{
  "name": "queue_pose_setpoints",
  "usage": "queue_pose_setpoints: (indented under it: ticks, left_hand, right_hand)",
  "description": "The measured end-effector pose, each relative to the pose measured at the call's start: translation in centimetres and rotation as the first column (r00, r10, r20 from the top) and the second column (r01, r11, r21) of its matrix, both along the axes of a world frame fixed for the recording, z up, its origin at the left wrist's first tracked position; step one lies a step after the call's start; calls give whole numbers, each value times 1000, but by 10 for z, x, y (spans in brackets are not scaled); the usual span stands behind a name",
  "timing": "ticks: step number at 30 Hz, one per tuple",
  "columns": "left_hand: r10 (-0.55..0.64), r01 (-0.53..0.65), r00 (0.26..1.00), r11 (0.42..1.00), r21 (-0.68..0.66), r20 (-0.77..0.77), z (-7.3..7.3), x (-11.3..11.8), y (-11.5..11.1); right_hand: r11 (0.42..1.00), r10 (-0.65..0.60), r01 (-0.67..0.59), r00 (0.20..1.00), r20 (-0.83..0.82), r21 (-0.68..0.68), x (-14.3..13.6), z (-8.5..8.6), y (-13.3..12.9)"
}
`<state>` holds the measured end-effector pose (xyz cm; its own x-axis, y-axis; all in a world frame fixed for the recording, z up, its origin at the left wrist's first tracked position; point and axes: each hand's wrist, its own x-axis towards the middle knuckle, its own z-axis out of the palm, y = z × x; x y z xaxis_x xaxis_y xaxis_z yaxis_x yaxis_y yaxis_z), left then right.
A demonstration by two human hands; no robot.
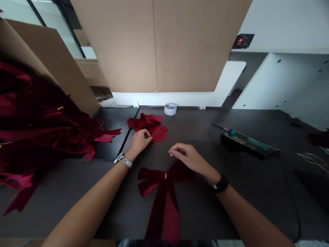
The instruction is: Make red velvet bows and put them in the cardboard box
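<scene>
Velvet bow: dark red ribbon bow (160, 195) lying flat on the dark table (203, 212) at its near side, a gold tie (166, 176) at its middle, tails toward the near edge
Right hand: the right hand (180, 151) hangs over the bow's right loop, fingers curled, narrow gap to the thumb, nothing seen in it
Left hand: the left hand (146, 135) is at the near edge of the red fabric pieces, fingers bent close to the thumb; cannot tell whether it grips one
Fabric pieces: red fabric pieces (149, 120) piled loosely beyond the bow
Soldering iron: soldering iron (232, 133) at the right, tip pointing left, on a dark holder (246, 147)
Bow heap: heap of red bows (51, 127) at far left, against a cardboard box (59, 68)
Tape: white tape roll (170, 109) near the back
</scene>
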<state>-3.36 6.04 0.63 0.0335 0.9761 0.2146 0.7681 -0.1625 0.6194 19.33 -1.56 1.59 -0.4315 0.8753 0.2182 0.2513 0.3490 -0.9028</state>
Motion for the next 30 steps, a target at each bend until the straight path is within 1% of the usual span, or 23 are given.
queue_pose_setpoints:
  ticks: [3, 5, 6, 8, 9, 10, 11, 12, 13, 15, 17, 20, 22, 23, 24, 26, 28, 29, 30]
  left_hand:
    - [11, -14, 994, 999, 32, 105, 8, 1, -12]
    - [-67, 61, 961, 998, 30, 269, 16, 7, -27]
    - [-132, 134, 909, 991, 21, 394, 19, 12, -36]
    - [-246, 312, 743, 950, 4, 623, 23, 21, -52]
    - [-280, 393, 659, 919, -2, 698, 23, 25, -60]
    - [-299, 458, 600, 889, -11, 742, 23, 28, -65]
    - [-309, 506, 561, 862, -22, 768, 22, 31, -69]
    - [-311, 539, 537, 842, -35, 784, 21, 33, -72]
    - [-306, 555, 527, 831, -48, 793, 19, 33, -73]
    - [-286, 547, 533, 835, -67, 796, 15, 33, -72]
    - [-268, 505, 557, 861, -65, 786, 12, 32, -70]
    - [-263, 407, 624, 913, -19, 736, 11, 31, -67]
    - [-271, 375, 651, 927, 9, 709, 12, 30, -67]
    - [-272, 382, 648, 924, 6, 712, 12, 29, -67]
    - [-266, 404, 629, 915, -14, 730, 13, 29, -67]
    - [-215, 472, 555, 877, -91, 804, 14, 29, -67]
    - [-143, 558, 481, 811, -177, 865, 15, 28, -68]
    - [-125, 594, 469, 777, -207, 874, 15, 28, -68]
    - [-128, 620, 477, 750, -230, 870, 15, 27, -68]
  right_hand:
    - [999, -54, 54, 999, -5, -7, -3, -5, 1]
    - [994, -105, 103, 993, -45, -29, -5, -10, 2]
    - [992, -116, 112, 990, -78, -56, -6, -11, 2]
    - [985, -118, 94, 979, -166, -144, -8, -13, 2]
    - [979, -113, 73, 972, -208, -192, -9, -13, 2]
    - [971, -112, 55, 964, -242, -232, -9, -11, 1]
    - [965, -120, 49, 956, -266, -259, -10, -10, 0]
    - [960, -135, 55, 950, -283, -274, -10, -8, -1]
    - [957, -155, 70, 944, -291, -280, -10, -5, -3]
    - [952, -202, 117, 933, -296, -282, -11, -2, -5]
    - [948, -238, 156, 926, -293, -278, -11, 0, -6]
    - [951, -251, 181, 926, -283, -250, -11, -1, -5]
    - [957, -241, 179, 929, -280, -229, -11, -2, -5]
    - [961, -230, 173, 933, -278, -216, -11, -2, -5]
    - [966, -217, 165, 937, -275, -200, -11, -2, -5]
    - [977, -187, 151, 945, -269, -151, -10, 0, -6]
    - [987, -156, 139, 955, -252, -81, -10, 2, -8]
    - [989, -145, 140, 961, -236, -38, -10, 3, -9]
    - [989, -140, 145, 967, -214, 6, -10, 4, -10]
